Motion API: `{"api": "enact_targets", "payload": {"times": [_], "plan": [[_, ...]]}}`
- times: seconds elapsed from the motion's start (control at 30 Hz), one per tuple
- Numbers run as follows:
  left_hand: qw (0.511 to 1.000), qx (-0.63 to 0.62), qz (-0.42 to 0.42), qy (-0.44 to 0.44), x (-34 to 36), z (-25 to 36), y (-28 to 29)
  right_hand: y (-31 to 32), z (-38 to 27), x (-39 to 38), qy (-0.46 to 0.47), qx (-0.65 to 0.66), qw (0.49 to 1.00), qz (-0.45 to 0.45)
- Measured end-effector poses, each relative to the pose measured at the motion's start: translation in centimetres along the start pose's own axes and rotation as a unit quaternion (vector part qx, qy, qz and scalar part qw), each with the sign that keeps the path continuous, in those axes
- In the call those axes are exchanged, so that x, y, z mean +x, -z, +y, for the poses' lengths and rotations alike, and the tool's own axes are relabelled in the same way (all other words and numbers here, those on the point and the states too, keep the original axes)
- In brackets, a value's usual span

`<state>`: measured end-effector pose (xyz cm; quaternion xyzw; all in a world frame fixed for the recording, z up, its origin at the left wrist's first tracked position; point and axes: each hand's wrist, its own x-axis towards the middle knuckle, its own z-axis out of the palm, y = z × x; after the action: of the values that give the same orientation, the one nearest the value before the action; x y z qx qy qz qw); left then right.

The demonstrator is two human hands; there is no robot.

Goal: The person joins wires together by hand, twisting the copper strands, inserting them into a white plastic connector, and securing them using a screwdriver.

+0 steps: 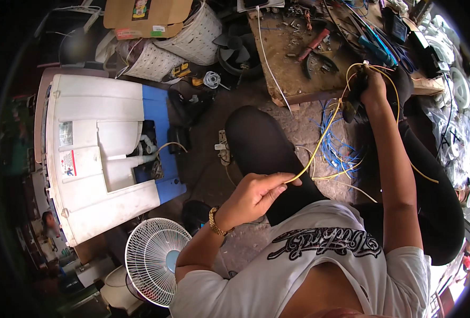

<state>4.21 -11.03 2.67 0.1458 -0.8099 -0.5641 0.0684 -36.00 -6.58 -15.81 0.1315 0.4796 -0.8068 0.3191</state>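
Yellow wire (320, 141) is curving, firmly pinched in the left hand (256, 195); the outstretched right hand (374, 87) is leaving its hold unclear.

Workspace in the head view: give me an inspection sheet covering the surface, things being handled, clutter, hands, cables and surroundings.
Surface: wooden table, stained.
Things being handled: yellow wire, curving upward to the right.
Clutter: red-handled tool and scattered small parts on the table.
Hands: left hand pinches the wire; right hand is by its upper loops, exact grip unclear.
Cables: tangled blue wires on the floor.
Surroundings: white fan, white-and-blue machine, cardboard over baskets.
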Motion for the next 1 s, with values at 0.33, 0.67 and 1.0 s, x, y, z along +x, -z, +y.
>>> {"api": "enact_targets", "payload": {"times": [0.33, 0.67, 1.0], "plan": [[0.975, -0.039, 0.182, 0.120, -0.9, -5.8, 2.3, -0.4, 2.5, -14.1, -0.049, -0.244, 0.945, -0.212], [0.974, 0.140, 0.155, 0.083, 0.0, -5.7, 1.4, -1.4, 5.2, -22.9, -0.177, -0.166, 0.915, -0.322], [0.971, 0.130, 0.165, 0.118, 0.6, -4.4, -0.1, -3.7, 8.8, -24.7, -0.178, -0.165, 0.874, -0.422]]}}
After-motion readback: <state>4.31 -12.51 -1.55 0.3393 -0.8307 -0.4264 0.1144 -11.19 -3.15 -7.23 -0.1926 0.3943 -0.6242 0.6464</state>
